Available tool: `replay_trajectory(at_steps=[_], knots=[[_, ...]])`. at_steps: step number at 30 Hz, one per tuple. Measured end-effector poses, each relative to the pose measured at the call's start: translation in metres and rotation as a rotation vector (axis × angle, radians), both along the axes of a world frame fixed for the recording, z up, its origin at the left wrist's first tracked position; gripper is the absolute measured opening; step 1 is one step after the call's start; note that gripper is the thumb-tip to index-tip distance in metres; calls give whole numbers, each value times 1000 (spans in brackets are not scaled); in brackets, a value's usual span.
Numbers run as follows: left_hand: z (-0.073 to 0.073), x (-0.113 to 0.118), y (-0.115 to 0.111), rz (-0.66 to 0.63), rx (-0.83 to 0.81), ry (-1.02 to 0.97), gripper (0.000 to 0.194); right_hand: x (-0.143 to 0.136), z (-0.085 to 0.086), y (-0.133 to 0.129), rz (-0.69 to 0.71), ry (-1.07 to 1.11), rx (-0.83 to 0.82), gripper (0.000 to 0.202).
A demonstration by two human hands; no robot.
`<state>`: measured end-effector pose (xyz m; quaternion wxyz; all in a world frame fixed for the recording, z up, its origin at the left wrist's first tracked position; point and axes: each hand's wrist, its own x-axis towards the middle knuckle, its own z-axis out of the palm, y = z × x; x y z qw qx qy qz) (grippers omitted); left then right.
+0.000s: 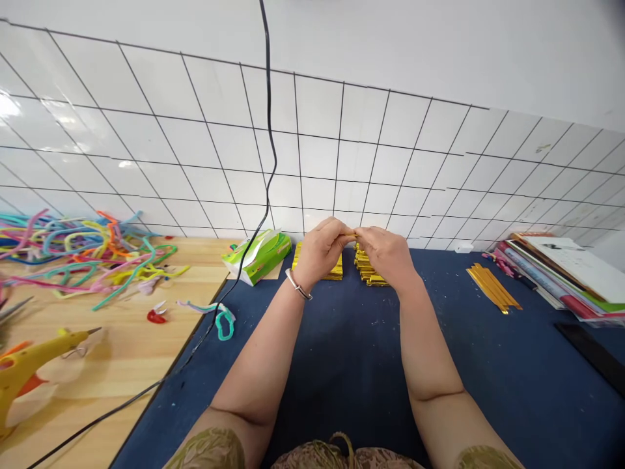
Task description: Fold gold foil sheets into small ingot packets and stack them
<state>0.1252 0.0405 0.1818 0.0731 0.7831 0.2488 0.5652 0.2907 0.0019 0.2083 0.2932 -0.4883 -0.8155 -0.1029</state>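
Note:
Both hands meet above the back of the dark blue mat (pixel 342 365), fingertips almost touching. My left hand (pixel 325 251), with a silver bracelet at the wrist, is closed in a pinch; a sliver of something brownish-gold shows between the two hands, too small to make out. My right hand (pixel 385 255) is also closed, its fingertips at the other end of that sliver. Under and beside my left hand lies a stack of shiny gold strips (pixel 333 271). A second, less even gold pile (pixel 366 267) sits beneath my right hand.
A green tissue box (pixel 263 256) stands left of the hands. Flat gold strips (pixel 493 288) and stacked books (pixel 561 277) lie right. Tangled pipe cleaners (pixel 88 251) and a yellow glue gun (pixel 39 358) are on the wooden surface. A black cable (pixel 268 130) hangs in front.

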Motion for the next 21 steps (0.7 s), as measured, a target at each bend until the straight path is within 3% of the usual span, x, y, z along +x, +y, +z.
replay_trajectory(at_steps=[5, 15, 21], knots=[[-1, -8, 9, -19, -71, 6, 13, -3, -3, 5, 3, 49, -72, 40], [-8, -22, 21, -138, -219, -192, 12, -5, -2, 7, 10, 49, -119, 40], [-14, -22, 26, -251, -379, -361, 9, -12, -4, 7, -53, 10, -141, 37]])
